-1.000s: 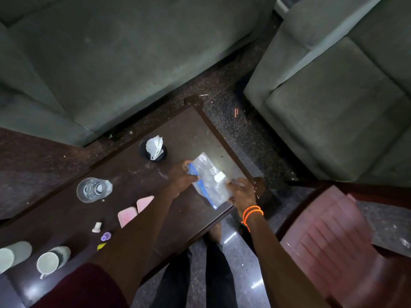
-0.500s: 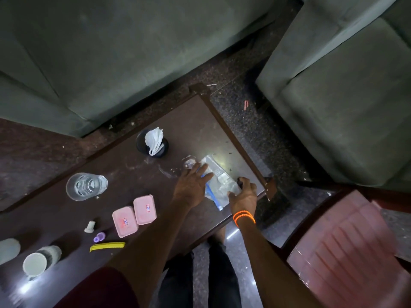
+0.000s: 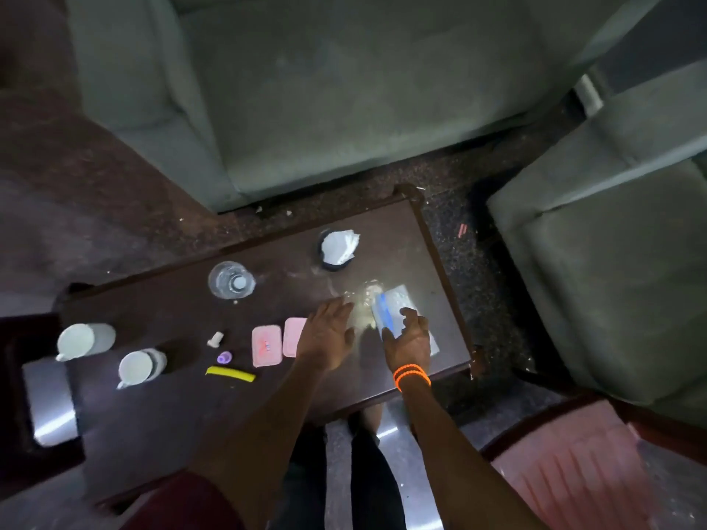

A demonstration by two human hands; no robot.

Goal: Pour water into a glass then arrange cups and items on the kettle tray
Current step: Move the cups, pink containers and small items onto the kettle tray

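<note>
On the dark wooden table (image 3: 160, 422) a clear plastic packet with a blue strip (image 3: 390, 309) lies flat near the right end. My right hand (image 3: 407, 338), with orange bands at the wrist, hovers over it with fingers spread. My left hand (image 3: 327, 334) is open beside it, palm down, partly covering a pink packet (image 3: 292, 334). A second pink packet (image 3: 266, 345) lies to its left. Two white cups (image 3: 139, 367) (image 3: 82, 340) lie on their sides at the left. A water bottle (image 3: 231, 281) stands farther back.
A dark holder with white tissue (image 3: 336, 248) stands at the back. A yellow stick (image 3: 230, 373), a purple cap (image 3: 224, 357) and a small white piece (image 3: 216, 339) lie mid-table. Grey sofas surround the table; a reddish chair (image 3: 574, 472) is at lower right.
Both hands held the clear packet up, then laid it flat on the table and let go. My view has swung left, bringing more of the table's left end into sight.
</note>
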